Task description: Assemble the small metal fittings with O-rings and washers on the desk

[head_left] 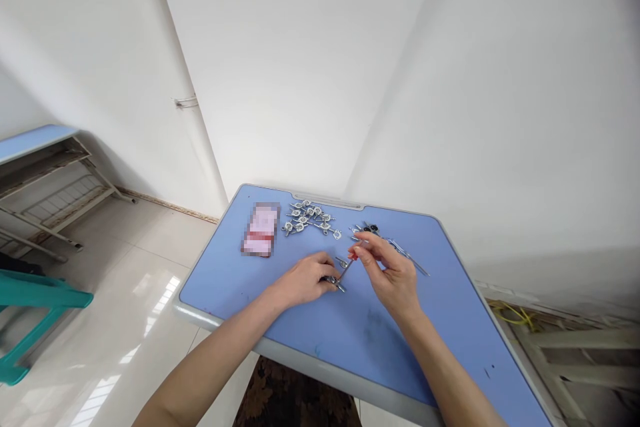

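My left hand (309, 280) is closed on a small metal fitting (341, 287), holding it low over the blue tabletop (300, 320). In the fingers of my right hand (393, 277) is a screwdriver (346, 269) with a red handle. Its thin shaft slants down and its tip meets the fitting, though the exact contact is too small to make out. Another small metal piece (341, 262) lies just beyond my left fingertips. Farther back sits a pile of similar silvery fittings (303, 219). Metal rods (414, 263) and dark-ringed parts (370, 227) lie behind my right hand, partly hidden.
A pixelated pink-and-red rectangular item (261, 230) lies at the table's left. White walls (310, 67) rise directly behind the table. A teal stool (45, 303) and a second blue-topped desk (40, 139) stand to the left. A yellow cord (517, 313) shows at the right.
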The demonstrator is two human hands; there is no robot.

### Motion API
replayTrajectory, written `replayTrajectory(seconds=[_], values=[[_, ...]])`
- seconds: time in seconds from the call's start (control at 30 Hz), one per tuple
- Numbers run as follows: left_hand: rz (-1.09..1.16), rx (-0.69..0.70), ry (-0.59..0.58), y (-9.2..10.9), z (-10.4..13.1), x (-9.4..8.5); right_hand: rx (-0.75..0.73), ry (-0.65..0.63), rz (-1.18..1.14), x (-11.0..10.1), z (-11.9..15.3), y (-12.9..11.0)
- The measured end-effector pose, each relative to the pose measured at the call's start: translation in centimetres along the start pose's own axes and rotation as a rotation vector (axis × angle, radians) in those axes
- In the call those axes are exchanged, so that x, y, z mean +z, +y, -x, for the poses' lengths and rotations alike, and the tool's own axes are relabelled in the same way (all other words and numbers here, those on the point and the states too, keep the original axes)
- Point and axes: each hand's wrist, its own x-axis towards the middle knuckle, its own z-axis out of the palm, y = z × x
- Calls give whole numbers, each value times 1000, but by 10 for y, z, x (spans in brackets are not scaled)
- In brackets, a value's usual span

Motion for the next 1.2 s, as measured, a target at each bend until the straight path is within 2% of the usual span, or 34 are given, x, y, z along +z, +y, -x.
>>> replayTrajectory(seconds=[0.23,0.43,0.73,1.03,1.2], values=[[-2,16,-6,4,4,-6,19,9,-9,4,0,-2],[4,3,-34,4,4,-8,42,66,3,9,2,0],[11,-8,-37,5,5,-10,60,-60,-73,9,4,-2],[5,-21,-33,4,5,-10,100,46,-37,9,3,-2],[3,-17,-31,3,5,-10,76,34,-28,9,4,-3]])
